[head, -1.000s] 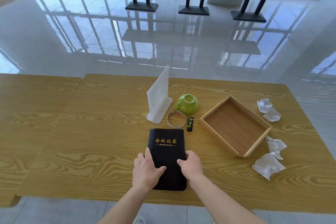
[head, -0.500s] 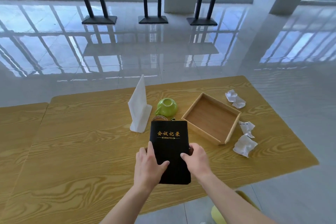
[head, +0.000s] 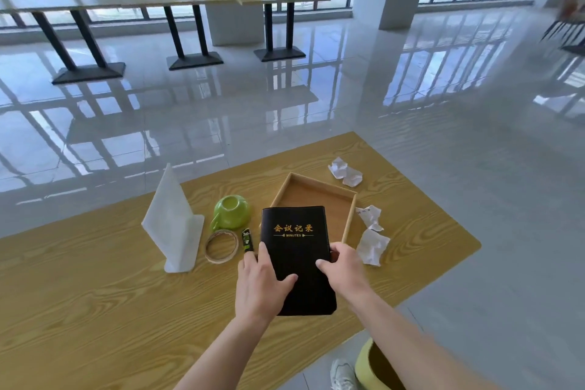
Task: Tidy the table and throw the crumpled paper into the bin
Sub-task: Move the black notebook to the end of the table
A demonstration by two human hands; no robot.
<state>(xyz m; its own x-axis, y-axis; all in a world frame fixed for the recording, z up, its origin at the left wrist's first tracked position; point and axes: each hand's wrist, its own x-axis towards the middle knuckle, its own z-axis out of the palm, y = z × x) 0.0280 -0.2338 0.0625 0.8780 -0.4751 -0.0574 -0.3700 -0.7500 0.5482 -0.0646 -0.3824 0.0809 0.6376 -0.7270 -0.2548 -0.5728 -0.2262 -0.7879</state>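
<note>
Both hands, left [head: 261, 286] and right [head: 343, 266], grip a black notebook [head: 297, 258], fingers curled round its side edges. Its cover reads "会议记录" and "MINUTES" in gold. Its far end overlaps the wooden tray [head: 316, 196].

The black notebook [head: 296, 255], just below the frame's centre, carries gold Chinese characters 会议记录 across its cover, with the word MINUTES in small gold capitals beneath, flanked by thin gold lines. To its left, the small black-and-green object [head: 247, 240] bears markings too small to read.
</note>
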